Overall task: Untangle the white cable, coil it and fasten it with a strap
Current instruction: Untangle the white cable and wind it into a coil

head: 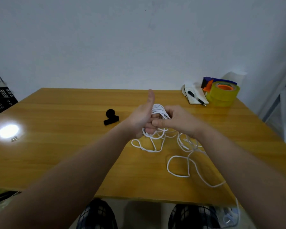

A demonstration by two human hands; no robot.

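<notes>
1. My left grip [144,119] is held above the desk [73,146], thumb straight up and fingers curled through a coil of the white cable [159,110].
2. My right grip [177,120] meets it, fingers clenched onto the coil. The contact is hidden behind knuckles, but it seems to pinch a strand.
3. The rest of the cable lies in loose loops on the desk, partly covered by my right forearm, and runs off the near edge.
4. The black strap [111,117] lies to the left, apart from both grips.
</notes>
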